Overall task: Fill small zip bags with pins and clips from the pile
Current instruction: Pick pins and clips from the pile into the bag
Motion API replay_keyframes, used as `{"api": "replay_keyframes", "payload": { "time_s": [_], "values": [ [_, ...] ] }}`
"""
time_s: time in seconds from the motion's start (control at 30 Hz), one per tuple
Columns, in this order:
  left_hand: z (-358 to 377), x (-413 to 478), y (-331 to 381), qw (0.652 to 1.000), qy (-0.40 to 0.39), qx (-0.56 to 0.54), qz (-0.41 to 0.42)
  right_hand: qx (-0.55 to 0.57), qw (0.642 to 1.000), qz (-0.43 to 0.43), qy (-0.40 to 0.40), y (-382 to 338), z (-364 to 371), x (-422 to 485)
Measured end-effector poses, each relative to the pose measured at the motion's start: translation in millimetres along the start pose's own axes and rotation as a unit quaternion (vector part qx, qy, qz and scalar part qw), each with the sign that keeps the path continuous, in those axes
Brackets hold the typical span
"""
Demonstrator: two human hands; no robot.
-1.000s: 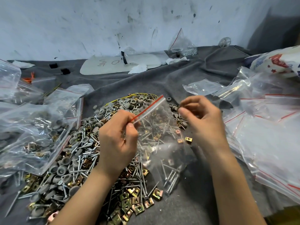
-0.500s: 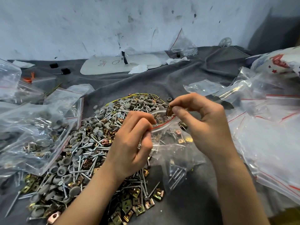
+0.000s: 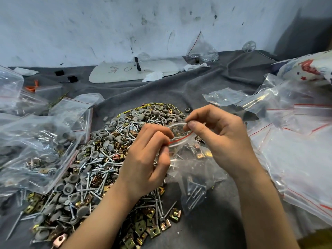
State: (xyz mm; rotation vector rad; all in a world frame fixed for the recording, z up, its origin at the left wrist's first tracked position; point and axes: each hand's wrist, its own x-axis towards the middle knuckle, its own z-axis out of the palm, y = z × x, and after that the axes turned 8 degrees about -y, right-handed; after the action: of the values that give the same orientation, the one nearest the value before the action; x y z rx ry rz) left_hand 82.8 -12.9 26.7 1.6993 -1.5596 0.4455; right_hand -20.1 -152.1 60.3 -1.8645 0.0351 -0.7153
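Left hand point(image 3: 147, 159) pinches the near lip of the zip bag point(image 3: 194, 178) at the red seal line, thumb and forefinger. Right hand point(image 3: 221, 139) pinches the far lip, other fingers curled. The two pull apart, so the mouth stands as an open loop facing up, ready for parts. Can't tell if the right hand also holds a part.

The bag hangs over the right flank of the pile point(image 3: 100, 159), mid surface point(image 3: 206, 230), which keeps the reach short. Screws point(image 3: 195, 194) already sit in its lowest corner, so it's part filled, I'd say. Brass clips point(image 3: 149, 229) lie at the pile's near edge. Filled bags point(image 3: 36, 150) sit toward the left edge and empty bags point(image 3: 296, 159) toward the right, probably in on the right and out on the left.
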Motion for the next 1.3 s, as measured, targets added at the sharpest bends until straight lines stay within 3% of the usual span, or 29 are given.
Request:
{"api": "replay_keyframes", "payload": {
  "time_s": [0.13, 0.27, 0.4, 0.47, 0.53, 0.63, 0.9, 1.3],
  "values": [
    [0.0, -0.1, 0.0, 1.0, 0.01, 0.001, 0.001, -0.003, 1.0, 0.002, 0.008, -0.5, 2.7, -0.2],
    [0.7, 0.4, -0.7, 1.0, 0.026, -0.01, -0.007, 0.004, 0.996, -0.007, 0.088, -1.7, -3.8, -0.9],
    [0.7, -0.1, -2.8, 0.998, 0.042, -0.021, -0.028, -0.052, 0.987, 0.074, 0.136, 11.5, -22.2, -1.5],
    [0.8, -0.6, -3.3, 0.997, 0.047, -0.029, -0.046, -0.134, 0.973, 0.173, 0.073, 22.6, -31.2, -2.6],
    [0.5, -0.9, -3.4, 0.996, 0.054, -0.032, -0.059, -0.203, 0.941, 0.266, -0.045, 31.1, -35.2, -5.8],
    [-1.1, -1.1, -2.7, 0.993, 0.079, -0.023, -0.084, -0.3, 0.895, 0.296, -0.144, 36.2, -34.8, -9.3],
    [-4.0, -2.3, -7.0, 0.969, 0.151, -0.063, -0.184, -0.327, 0.886, 0.29, -0.156, 38.6, -27.4, -7.2],
    [-3.1, -1.5, -4.7, 0.975, 0.134, -0.086, -0.156, -0.364, 0.869, 0.272, -0.196, 40.5, -18.9, -4.7]
  ]
}}
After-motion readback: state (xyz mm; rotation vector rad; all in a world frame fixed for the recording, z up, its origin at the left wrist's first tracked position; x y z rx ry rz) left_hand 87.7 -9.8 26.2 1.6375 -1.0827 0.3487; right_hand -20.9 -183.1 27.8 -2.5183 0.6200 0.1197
